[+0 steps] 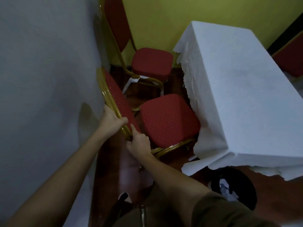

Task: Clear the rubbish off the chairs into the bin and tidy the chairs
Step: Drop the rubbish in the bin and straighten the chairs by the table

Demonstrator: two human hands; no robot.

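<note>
2 hands (113,122) grip near chair (167,122) backrest; 3 chairs, 1 bin (232,189).

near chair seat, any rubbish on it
No, the near chair has a bare red seat, with both the left hand and right hand gripping its backrest.

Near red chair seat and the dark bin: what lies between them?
Head view: the hanging corner of the white tablecloth and brown floor lie between the near red seat and dark round bin.

Arms: bare to above the elbow, nothing worn at either wrist
Sleeve: short olive-brown fabric sleeve (218,210) on the right upper arm
Hands: no gloves
</note>
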